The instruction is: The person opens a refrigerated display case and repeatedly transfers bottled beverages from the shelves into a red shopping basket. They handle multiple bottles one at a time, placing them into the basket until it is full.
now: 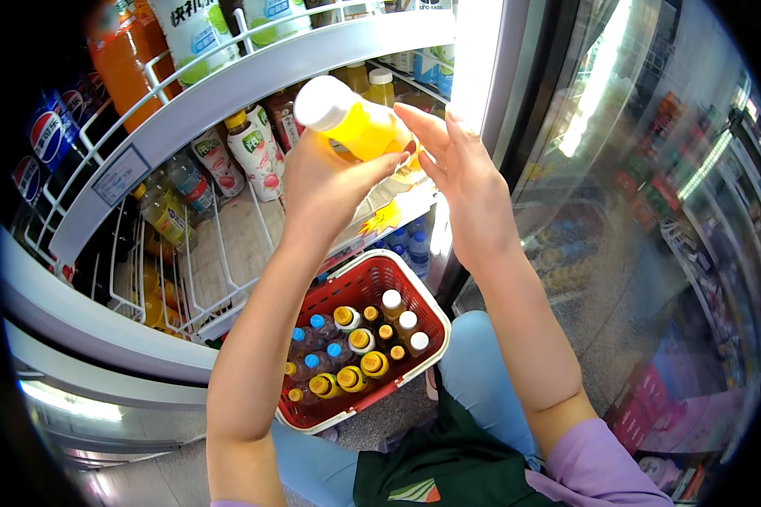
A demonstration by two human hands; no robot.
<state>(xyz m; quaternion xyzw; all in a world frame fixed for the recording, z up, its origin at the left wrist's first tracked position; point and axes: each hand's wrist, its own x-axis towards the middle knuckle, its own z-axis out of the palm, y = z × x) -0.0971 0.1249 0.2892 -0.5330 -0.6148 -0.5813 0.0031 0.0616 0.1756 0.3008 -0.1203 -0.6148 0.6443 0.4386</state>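
Note:
My left hand is wrapped around a plastic bottle of yellow drink, whose white cap tilts up toward me. Its thumb crosses the side of the bottle. Close against the bottle's lower end, my right hand has its fingers spread; whether they touch it is hard to tell. Both hands are in front of an open drinks cooler shelf. Below my forearms a red shopping basket with a white rim holds several bottles with blue, yellow, orange and white caps.
White-patterned bottles stand deeper on the shelf. A wire-railed upper shelf carries larger bottles, including an orange one. The cooler's glass door stands at the right, and water bottles sit low behind the basket.

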